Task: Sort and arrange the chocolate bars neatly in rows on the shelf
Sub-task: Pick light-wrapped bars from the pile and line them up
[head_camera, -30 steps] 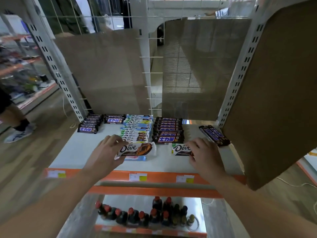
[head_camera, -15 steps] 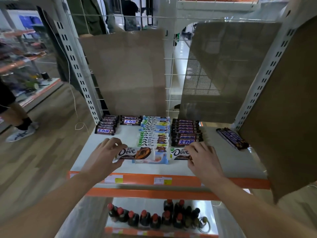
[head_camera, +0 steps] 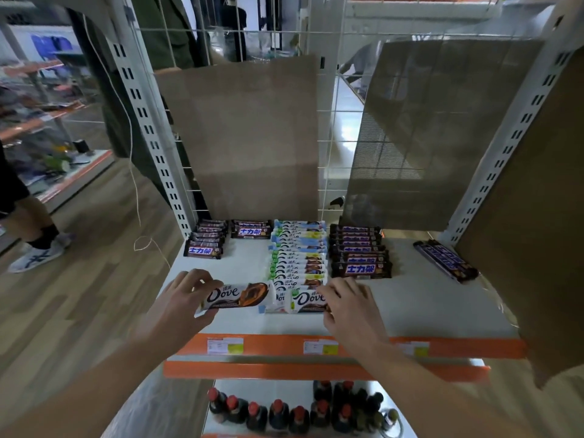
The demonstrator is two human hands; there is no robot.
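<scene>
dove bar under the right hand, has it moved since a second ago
Yes, leftward: the Dove bar was in front of the dark bar row; now it fronts the white Dove column.

Glossy wrapped chocolate bars (head_camera: 239, 296), matt cardboard (head_camera: 246, 134)

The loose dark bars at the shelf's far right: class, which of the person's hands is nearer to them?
Right. The right hand grips a green-tabbed Dove bar at the front, left of the loose dark bars; the left hand holds an orange-printed Dove bar much farther left.
</scene>
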